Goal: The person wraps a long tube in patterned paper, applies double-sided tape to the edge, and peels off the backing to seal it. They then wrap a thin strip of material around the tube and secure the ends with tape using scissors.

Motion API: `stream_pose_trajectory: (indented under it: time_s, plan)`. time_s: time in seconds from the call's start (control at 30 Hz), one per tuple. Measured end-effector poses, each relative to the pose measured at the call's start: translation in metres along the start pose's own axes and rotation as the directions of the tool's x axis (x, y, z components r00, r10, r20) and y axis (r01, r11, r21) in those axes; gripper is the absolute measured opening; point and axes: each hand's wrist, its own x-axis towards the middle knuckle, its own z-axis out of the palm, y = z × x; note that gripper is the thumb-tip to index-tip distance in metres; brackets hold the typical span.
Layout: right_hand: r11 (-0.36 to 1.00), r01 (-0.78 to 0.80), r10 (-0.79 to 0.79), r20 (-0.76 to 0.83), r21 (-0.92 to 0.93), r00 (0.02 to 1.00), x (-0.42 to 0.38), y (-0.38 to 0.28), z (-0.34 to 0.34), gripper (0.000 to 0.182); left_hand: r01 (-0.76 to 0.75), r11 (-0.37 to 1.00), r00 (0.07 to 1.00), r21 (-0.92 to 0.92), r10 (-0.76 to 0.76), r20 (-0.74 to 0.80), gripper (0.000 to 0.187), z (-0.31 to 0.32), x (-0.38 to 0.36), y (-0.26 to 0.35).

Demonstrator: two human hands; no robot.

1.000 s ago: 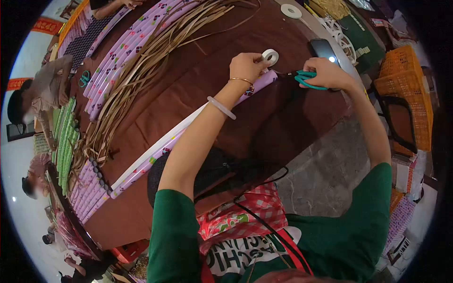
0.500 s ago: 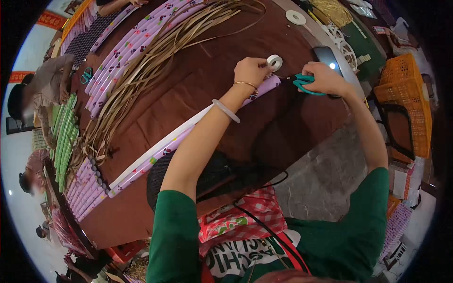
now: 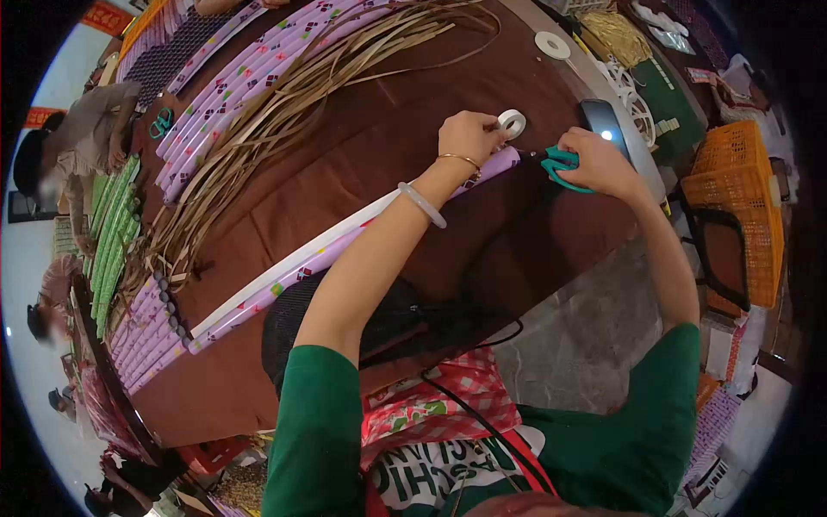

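1. Closest to my view, red checked cloth (image 3: 478,383) hangs below the table edge; a black mesh bag (image 3: 291,320) rests on the brown tablecloth (image 3: 250,379).
2. Just past it, the patterned lilac tube (image 3: 320,260) lies diagonally under my left forearm. A white strip (image 3: 332,239) runs along much of its visible length; my forearm hides part, so I can't confirm how it sits there.
3. My left arm reaches forward across the tube. The left hand (image 3: 468,136) pinches a small white roll (image 3: 512,124) between closed fingertips, just above the tube's far end.
4. My right arm bends in from the side, elbow out. The right hand (image 3: 600,162) is curled around teal-handled scissors (image 3: 564,178), their blades pointing at that end. I cannot tell how wide the blades stand, nor whether anything is cut there.
5. Just beyond the right hand lies a phone (image 3: 594,112), its light showing.
6. Farther out, loose brown strips (image 3: 284,112) lie beside grouped lilac tubes (image 3: 224,95). Green tubes (image 3: 112,241) lie near a co-worker (image 3: 90,129).
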Motion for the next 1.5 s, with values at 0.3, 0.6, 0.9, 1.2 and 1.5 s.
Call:
stream_pose_trajectory:
  time_s: [0.3, 0.6, 0.9, 1.2, 1.5]
  plan:
    - [0.999, 0.016, -0.016, 0.01, 0.051, 1.0, -0.001, 0.002, 0.006, 0.031, 0.012, 0.999, 0.999, -0.033, -0.011, 0.044, 0.027, 0.0, 0.001, 0.0]
    - [0.994, 0.035, -0.036, -0.008, -0.099, 0.999, -0.001, -0.011, -0.002, 0.027, 0.005, 1.0, 1.0, -0.004, -0.005, 0.001, 0.031, 0.001, 0.001, -0.002]
    - [0.942, 0.029, -0.033, -0.005, -0.333, 0.999, 0.0, -0.041, -0.012, 0.032, 0.184, 0.919, 0.982, -0.348, -0.19, 0.018, 0.026, 0.007, -0.002, -0.008]
    - [0.955, -0.032, 0.043, 0.032, -0.294, 0.999, 0.002, -0.03, -0.008, 0.046, 0.192, 0.942, 0.981, -0.276, -0.183, 0.058, 0.028, 0.001, -0.002, -0.004]
    - [0.981, -0.007, 0.01, 0.018, -0.195, 1.0, 0.005, -0.022, -0.007, 0.043, 0.172, 0.945, 0.985, -0.279, -0.161, 0.063, 0.027, 0.004, -0.002, -0.007]
